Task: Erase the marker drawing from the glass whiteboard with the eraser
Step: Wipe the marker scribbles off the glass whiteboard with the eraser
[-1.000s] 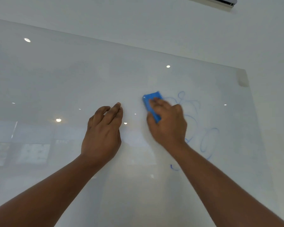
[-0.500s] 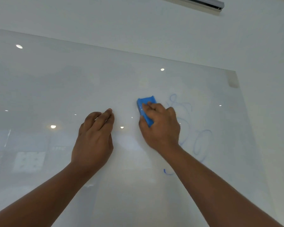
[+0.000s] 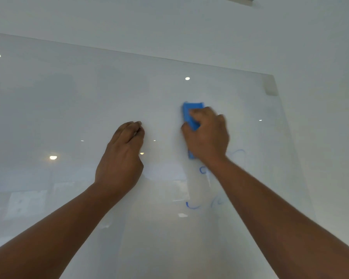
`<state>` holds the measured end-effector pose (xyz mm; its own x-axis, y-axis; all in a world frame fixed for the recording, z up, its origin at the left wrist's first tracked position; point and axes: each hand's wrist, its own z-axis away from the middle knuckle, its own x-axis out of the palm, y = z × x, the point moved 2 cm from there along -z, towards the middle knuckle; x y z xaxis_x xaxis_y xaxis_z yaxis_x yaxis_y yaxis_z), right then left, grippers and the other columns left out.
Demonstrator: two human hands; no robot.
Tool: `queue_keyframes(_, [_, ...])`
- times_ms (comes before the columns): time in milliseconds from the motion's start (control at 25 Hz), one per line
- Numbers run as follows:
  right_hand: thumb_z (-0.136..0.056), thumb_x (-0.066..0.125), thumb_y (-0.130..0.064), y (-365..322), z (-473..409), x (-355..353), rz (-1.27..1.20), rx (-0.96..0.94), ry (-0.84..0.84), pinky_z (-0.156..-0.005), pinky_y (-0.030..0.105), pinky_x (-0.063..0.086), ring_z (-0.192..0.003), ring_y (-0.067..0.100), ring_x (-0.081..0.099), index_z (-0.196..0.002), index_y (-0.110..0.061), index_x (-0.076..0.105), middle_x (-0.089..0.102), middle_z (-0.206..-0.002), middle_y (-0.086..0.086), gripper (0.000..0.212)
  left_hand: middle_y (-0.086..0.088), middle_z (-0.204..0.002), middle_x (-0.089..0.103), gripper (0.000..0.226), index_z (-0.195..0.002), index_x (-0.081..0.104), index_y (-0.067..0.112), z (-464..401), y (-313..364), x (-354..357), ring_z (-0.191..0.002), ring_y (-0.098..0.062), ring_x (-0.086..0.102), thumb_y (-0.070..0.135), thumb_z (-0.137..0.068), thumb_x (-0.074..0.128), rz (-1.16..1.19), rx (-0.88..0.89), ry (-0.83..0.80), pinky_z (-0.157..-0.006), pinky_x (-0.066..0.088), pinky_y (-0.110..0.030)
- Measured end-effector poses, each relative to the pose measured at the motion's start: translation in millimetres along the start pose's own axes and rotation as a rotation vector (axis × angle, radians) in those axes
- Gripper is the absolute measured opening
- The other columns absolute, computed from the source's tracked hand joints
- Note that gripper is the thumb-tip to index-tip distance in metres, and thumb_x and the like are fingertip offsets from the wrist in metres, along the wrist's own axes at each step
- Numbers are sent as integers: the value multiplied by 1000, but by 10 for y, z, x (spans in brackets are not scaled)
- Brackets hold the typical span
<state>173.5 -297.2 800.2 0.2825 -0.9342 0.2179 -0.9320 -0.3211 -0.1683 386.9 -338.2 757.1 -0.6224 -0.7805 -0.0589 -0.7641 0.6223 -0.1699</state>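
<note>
A large glass whiteboard (image 3: 73, 101) fills the wall in front of me. My right hand (image 3: 207, 137) presses a blue eraser (image 3: 190, 115) flat against the glass; the eraser shows above my fingers and again below my palm. Faint blue marker lines (image 3: 192, 206) remain under and right of that hand: a small loop near my wrist, a curve lower down and a pale arc at the right. My left hand (image 3: 121, 156) rests against the glass to the left of the eraser, fingers together, holding nothing.
The white wall (image 3: 320, 57) surrounds the board. A metal mounting clip (image 3: 270, 87) sits at the board's top right corner. Ceiling lights and room furniture are reflected in the glass.
The upper part of the blue drawing has been wiped away. My right hand with the eraser has swept across it, and the view has shifted so the board's corner sits lower right.
</note>
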Motion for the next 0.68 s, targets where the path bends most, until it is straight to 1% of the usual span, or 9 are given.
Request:
queue_keyframes(80, [-86,63,-42,32,74,7,2,-148,-66,-71,25,38,-102,20,51,-121,-32,68,63,-119,-15,37,-18,-143,51,70,-131,55,-7,-17,19,19,-137,-34,40,-28,-65,49,12,9,-2,-109,30,-36])
queue_keyframes(200, [-89,64,-38,241,-198,-116,1,139,22,-81,31,43,-109,25,51,-122,-30,66,60,-125,-12,35,-16,-142,52,70,-131,56,-6,-28,26,33,-136,-31,39,-28,-65,50,13,1,-8,-108,30,-35])
queue_keyframes(240, [-89,64,-39,220,-183,-106,-8,137,17,-78,30,41,-108,25,50,-122,-29,66,60,-125,-12,34,-16,-141,53,70,-130,56,-7,-27,36,33,-135,-31,40,-28,-64,50,9,-5,-6,-107,30,-35])
queue_keyframes(360, [-87,65,-40,165,52,-71,-7,-144,-63,-71,27,41,-99,21,49,-122,-30,67,62,-121,-13,37,-17,-136,57,68,-127,59,-8,-23,40,37,-131,-35,46,-28,-62,51,9,-3,15,-106,33,-35])
queue_keyframes(400, [-87,66,-39,247,-19,-126,-4,-116,-54,-74,30,44,-102,24,51,-122,-29,67,62,-121,-11,36,-17,-134,58,67,-125,60,-8,-30,41,44,-131,-35,47,-28,-62,51,21,-12,24,-105,34,-35])
queue_keyframes(480, [-87,66,-36,334,-153,-185,10,131,24,-78,34,42,-108,29,53,-119,-27,68,61,-122,-8,33,-17,-130,59,62,-122,62,-8,-42,75,82,-129,-36,48,-27,-65,49,59,-59,53,-105,36,-35])
queue_keyframes(520, [-87,65,-36,270,-137,-161,-7,162,38,-77,33,41,-108,29,52,-117,-27,68,61,-122,-8,32,-18,-128,60,59,-120,63,-8,-58,111,102,-128,-36,49,-26,-67,48,71,-89,77,-104,36,-34])
queue_keyframes(640, [-82,65,-41,103,211,-42,-38,-114,-48,-70,27,41,-100,23,51,-116,-31,68,61,-115,-14,35,-18,-131,56,56,-124,60,-7,-76,233,203,-134,-34,44,-25,-72,47,78,-104,85,-106,32,-32])
queue_keyframes(680, [-83,67,-40,205,159,-97,-42,-116,-49,-72,28,42,-101,24,53,-116,-30,68,62,-115,-13,35,-16,-136,53,59,-127,58,-5,-67,243,223,-138,-32,41,-25,-73,47,73,-97,77,-107,31,-32])
